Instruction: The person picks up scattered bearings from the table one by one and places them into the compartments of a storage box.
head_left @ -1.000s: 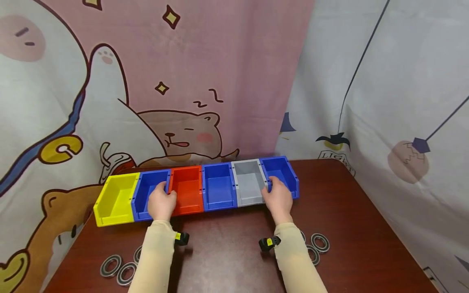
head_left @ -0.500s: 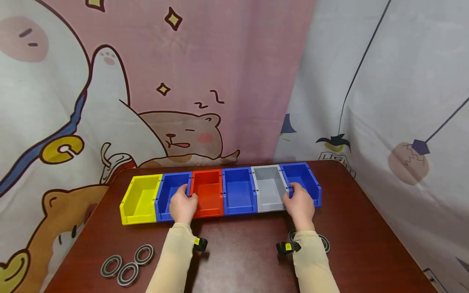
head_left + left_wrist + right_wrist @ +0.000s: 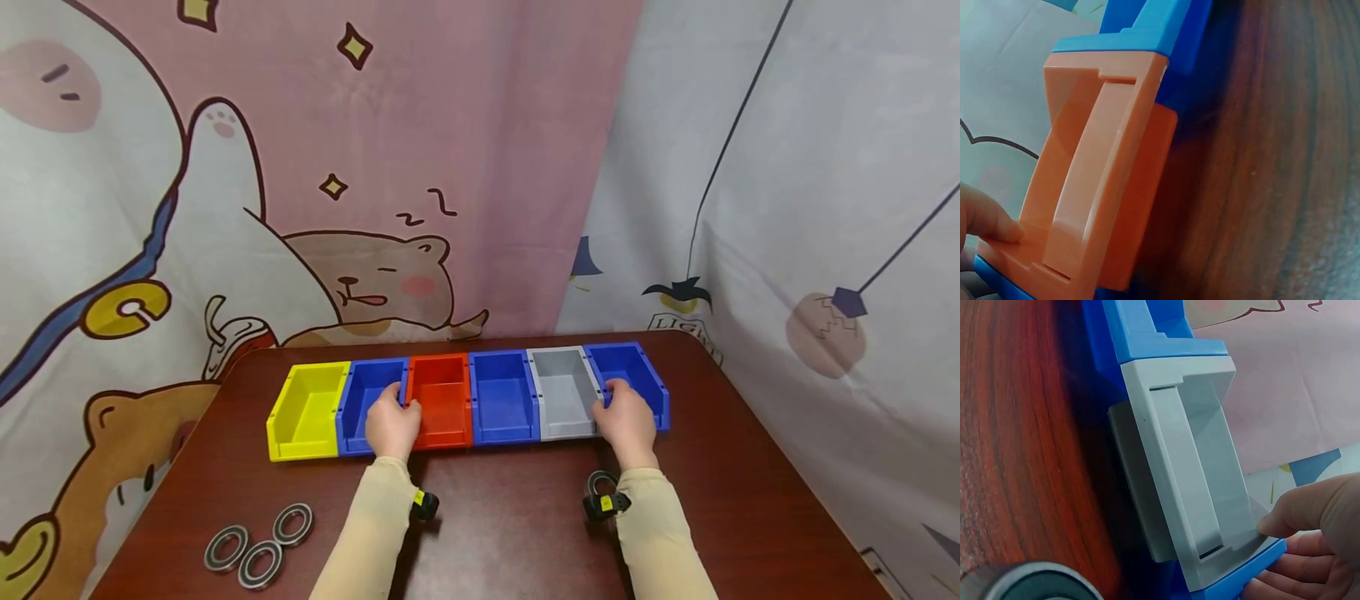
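A joined row of open-front plastic bins stands at the back of the table: yellow (image 3: 306, 417), blue, red (image 3: 441, 412), blue, grey (image 3: 564, 404) and blue. My left hand (image 3: 393, 423) pinches the side wall where the left blue bin (image 3: 358, 408) meets the red one; in the left wrist view its thumb (image 3: 988, 215) lies inside the red bin, which looks orange there. The right hand (image 3: 628, 423) grips the wall between the grey bin and the rightmost blue bin (image 3: 637, 379), thumb (image 3: 1294, 509) on the grey side, fingers on the blue side.
Several ring bearings (image 3: 278, 527) lie at the table's front left. Another bearing (image 3: 592, 487) shows beside the right wrist, partly covered by the wrist camera (image 3: 606, 505). Printed curtains (image 3: 517, 208) hang right behind the dark red table (image 3: 510, 517).
Both hands have slid the row of bins to the right, and it sits straighter along the table's back. The left bearings have come out from behind the left sleeve; right ones are now covered.
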`<action>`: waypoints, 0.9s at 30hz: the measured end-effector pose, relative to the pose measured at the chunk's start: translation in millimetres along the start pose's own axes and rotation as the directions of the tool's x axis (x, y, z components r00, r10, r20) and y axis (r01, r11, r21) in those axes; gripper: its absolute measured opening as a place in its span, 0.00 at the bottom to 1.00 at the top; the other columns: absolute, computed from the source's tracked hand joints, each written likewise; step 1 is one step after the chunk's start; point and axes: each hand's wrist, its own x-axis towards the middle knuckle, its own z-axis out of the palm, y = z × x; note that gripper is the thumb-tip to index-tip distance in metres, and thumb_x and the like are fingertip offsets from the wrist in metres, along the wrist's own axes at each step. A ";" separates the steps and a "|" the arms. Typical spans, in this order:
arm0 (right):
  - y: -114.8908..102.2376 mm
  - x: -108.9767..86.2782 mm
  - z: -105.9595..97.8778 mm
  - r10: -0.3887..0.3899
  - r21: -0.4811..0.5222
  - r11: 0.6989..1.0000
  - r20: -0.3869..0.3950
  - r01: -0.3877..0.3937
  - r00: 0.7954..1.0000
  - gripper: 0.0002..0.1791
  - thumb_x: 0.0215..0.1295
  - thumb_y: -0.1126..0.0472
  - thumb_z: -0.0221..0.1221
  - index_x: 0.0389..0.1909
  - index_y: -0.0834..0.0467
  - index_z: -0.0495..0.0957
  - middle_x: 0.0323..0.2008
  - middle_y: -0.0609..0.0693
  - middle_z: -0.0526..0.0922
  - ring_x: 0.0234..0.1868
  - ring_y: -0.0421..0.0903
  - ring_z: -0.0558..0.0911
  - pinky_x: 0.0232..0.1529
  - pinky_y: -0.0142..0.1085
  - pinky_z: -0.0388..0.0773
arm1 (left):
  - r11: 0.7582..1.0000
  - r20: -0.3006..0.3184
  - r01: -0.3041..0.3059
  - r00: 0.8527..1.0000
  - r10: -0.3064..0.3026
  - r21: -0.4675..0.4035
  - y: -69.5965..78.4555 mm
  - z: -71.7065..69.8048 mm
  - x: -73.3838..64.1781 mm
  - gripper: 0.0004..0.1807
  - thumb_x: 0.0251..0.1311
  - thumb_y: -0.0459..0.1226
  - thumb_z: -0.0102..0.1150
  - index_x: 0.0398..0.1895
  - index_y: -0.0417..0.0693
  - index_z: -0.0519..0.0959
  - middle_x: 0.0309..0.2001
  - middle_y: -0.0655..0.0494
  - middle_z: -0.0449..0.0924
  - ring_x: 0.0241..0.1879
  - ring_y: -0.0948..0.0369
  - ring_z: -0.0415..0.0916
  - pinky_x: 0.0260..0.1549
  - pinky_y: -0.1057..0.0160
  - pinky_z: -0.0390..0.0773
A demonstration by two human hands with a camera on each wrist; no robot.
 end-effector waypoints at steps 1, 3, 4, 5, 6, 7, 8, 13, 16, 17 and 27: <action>0.7 -0.1 0.5 0.003 -0.002 1.000 0.003 -0.003 1.000 0.25 0.62 0.61 0.59 0.59 0.69 0.72 0.47 0.69 0.81 0.40 0.64 0.81 0.37 0.56 0.77 | 1.000 -0.001 -0.003 1.000 0.003 0.004 -0.3 0.7 -0.3 0.24 0.60 0.36 0.62 0.60 0.36 0.77 0.56 0.38 0.80 0.52 0.40 0.77 0.52 0.39 0.74; 1.6 -0.4 1.2 0.003 -0.003 1.000 0.006 -0.003 1.000 0.25 0.61 0.62 0.58 0.58 0.70 0.72 0.47 0.69 0.81 0.40 0.64 0.81 0.38 0.57 0.77 | 1.000 -0.005 -0.011 1.000 0.011 0.008 -0.7 1.5 -0.8 0.24 0.59 0.36 0.62 0.59 0.36 0.77 0.55 0.38 0.80 0.51 0.39 0.77 0.51 0.39 0.74; 2.0 -0.7 1.5 0.002 -0.001 1.000 0.008 -0.002 1.000 0.25 0.61 0.62 0.58 0.58 0.70 0.72 0.47 0.69 0.81 0.40 0.65 0.81 0.38 0.57 0.77 | 1.000 -0.004 -0.015 1.000 0.015 0.009 -0.8 2.0 -1.1 0.24 0.59 0.36 0.62 0.59 0.35 0.77 0.55 0.37 0.80 0.51 0.39 0.78 0.51 0.39 0.75; 2.1 -1.1 1.6 0.002 0.000 1.000 0.008 -0.002 1.000 0.25 0.60 0.62 0.58 0.57 0.70 0.72 0.46 0.69 0.81 0.40 0.65 0.81 0.38 0.57 0.77 | 1.000 -0.003 -0.020 1.000 0.020 0.010 -1.0 2.3 -1.3 0.24 0.59 0.35 0.62 0.59 0.35 0.77 0.55 0.37 0.80 0.51 0.39 0.78 0.50 0.39 0.75; 2.7 -1.1 1.9 0.000 0.001 1.000 0.006 0.000 1.000 0.25 0.60 0.62 0.58 0.57 0.70 0.73 0.46 0.70 0.81 0.40 0.65 0.81 0.38 0.57 0.77 | 1.000 -0.002 -0.025 1.000 0.025 0.011 -1.1 2.5 -1.7 0.24 0.59 0.35 0.62 0.59 0.35 0.77 0.55 0.37 0.80 0.51 0.39 0.78 0.50 0.39 0.75; 3.0 -1.3 2.1 -0.001 0.001 1.000 0.005 0.001 1.000 0.25 0.60 0.62 0.58 0.57 0.70 0.73 0.46 0.70 0.81 0.40 0.65 0.81 0.38 0.57 0.77 | 1.000 -0.002 -0.027 1.000 0.027 0.009 -1.3 2.8 -2.1 0.24 0.59 0.35 0.62 0.59 0.35 0.77 0.55 0.37 0.80 0.51 0.39 0.78 0.50 0.40 0.75; 3.3 -1.3 2.3 -0.002 0.004 1.000 0.005 0.002 1.000 0.25 0.60 0.62 0.58 0.57 0.71 0.73 0.46 0.70 0.81 0.40 0.65 0.81 0.39 0.58 0.77 | 1.000 -0.002 -0.029 1.000 0.029 0.006 -1.5 3.1 -2.3 0.24 0.59 0.35 0.62 0.59 0.34 0.77 0.55 0.37 0.80 0.51 0.40 0.78 0.51 0.40 0.75; 4.7 -1.3 3.2 -0.003 0.009 1.000 0.010 0.003 1.000 0.25 0.61 0.62 0.59 0.57 0.71 0.72 0.46 0.70 0.81 0.41 0.65 0.81 0.39 0.57 0.77 | 0.999 -0.007 -0.037 0.999 0.037 -0.004 -3.7 4.7 -2.1 0.24 0.59 0.35 0.63 0.59 0.35 0.77 0.55 0.37 0.80 0.51 0.40 0.78 0.51 0.40 0.75; 5.0 -0.9 3.3 -0.003 0.015 1.000 0.018 0.002 1.000 0.26 0.62 0.62 0.58 0.58 0.71 0.71 0.48 0.70 0.80 0.42 0.65 0.81 0.40 0.57 0.77 | 0.999 -0.012 -0.047 0.999 0.047 0.002 -5.2 5.8 -0.9 0.24 0.58 0.35 0.63 0.59 0.36 0.77 0.54 0.37 0.80 0.50 0.40 0.78 0.49 0.40 0.76; 4.8 -0.9 3.2 -0.002 0.017 1.000 0.020 0.002 1.000 0.26 0.62 0.62 0.58 0.58 0.71 0.71 0.48 0.70 0.80 0.43 0.65 0.81 0.40 0.57 0.77 | 0.999 -0.013 -0.050 0.999 0.050 0.005 -5.4 6.1 -0.6 0.24 0.58 0.35 0.63 0.59 0.36 0.77 0.53 0.37 0.80 0.49 0.40 0.79 0.49 0.40 0.76; -1.1 -9.6 -10.7 -0.079 0.036 0.996 0.097 0.076 0.992 0.33 0.65 0.59 0.60 0.68 0.70 0.64 0.62 0.72 0.71 0.60 0.69 0.72 0.56 0.61 0.70 | 0.996 -0.008 -0.074 0.997 0.074 0.046 -6.1 7.4 -0.9 0.23 0.57 0.34 0.62 0.56 0.36 0.77 0.52 0.37 0.80 0.48 0.40 0.78 0.46 0.40 0.77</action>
